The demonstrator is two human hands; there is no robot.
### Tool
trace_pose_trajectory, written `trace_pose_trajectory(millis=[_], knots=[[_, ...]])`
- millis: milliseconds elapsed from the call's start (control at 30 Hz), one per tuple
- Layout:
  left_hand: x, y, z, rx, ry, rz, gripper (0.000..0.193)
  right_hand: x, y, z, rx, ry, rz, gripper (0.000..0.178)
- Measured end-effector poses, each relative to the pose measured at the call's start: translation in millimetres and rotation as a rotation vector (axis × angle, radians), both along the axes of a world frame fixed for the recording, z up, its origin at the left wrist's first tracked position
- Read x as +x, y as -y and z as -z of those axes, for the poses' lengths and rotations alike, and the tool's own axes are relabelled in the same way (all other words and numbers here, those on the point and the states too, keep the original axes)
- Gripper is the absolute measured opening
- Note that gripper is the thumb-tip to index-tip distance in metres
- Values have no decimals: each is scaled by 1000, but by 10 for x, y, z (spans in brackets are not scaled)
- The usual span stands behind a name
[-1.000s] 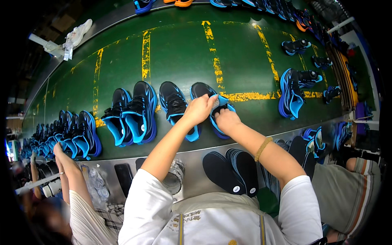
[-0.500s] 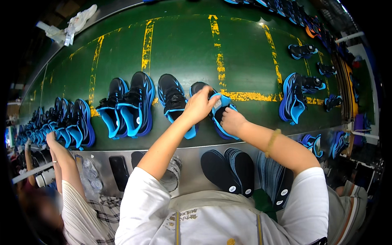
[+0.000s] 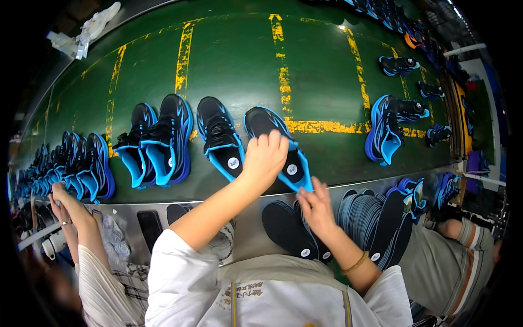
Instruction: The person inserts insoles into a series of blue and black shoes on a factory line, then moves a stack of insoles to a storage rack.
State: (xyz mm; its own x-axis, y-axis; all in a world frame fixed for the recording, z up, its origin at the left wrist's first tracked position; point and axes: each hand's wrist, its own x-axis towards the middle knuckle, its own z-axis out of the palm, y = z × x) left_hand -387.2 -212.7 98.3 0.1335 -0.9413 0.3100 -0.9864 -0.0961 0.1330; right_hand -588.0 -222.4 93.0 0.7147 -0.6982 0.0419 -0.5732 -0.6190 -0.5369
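Over the lacing of a black and blue sneaker (image 3: 262, 121) sits my left hand (image 3: 267, 159), its fingers curled closed on the shoe's upper. Inside that sneaker lies a black insole (image 3: 292, 159) with a round white sticker. My right hand (image 3: 318, 208) is at the heel with fingers apart, and the fingertips are close to the blue collar; contact is hard to make out. Left of it stands the matching sneaker (image 3: 213, 120), also with a stickered insole showing. Loose black insoles (image 3: 283, 220) lie below the shoes, partly behind my right forearm.
A green table (image 3: 234, 60) with worn yellow lines carries a pair of sneakers (image 3: 173, 117) to the left and another sneaker (image 3: 383, 128) to the right. More insoles (image 3: 357, 215) are stacked on the metal ledge, beside a phone (image 3: 149, 228). A co-worker's hands (image 3: 68, 204) handle shoes at far left.
My right hand has come out of the sneaker and dropped to its heel, opening. My left hand has shifted slightly down and left. The stickered insole inside now shows; the view has shifted slightly.
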Motion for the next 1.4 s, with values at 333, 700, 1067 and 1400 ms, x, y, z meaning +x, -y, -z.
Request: trace_pose_trajectory(millis=[333, 700, 1067, 1400], knots=[[685, 196, -28, 222, 282, 82, 12, 390, 608, -149, 252, 63, 131, 38], [717, 85, -480, -286, -1855, -266, 7, -511, 2048, -150, 39, -1038, 662, 32], [282, 133, -662, -256, -2384, -2, 14, -174, 294, -456, -251, -142, -146, 57], [-431, 505, -279, 172, -151, 318, 49, -1000, -743, -357, -3, -380, -201, 51]])
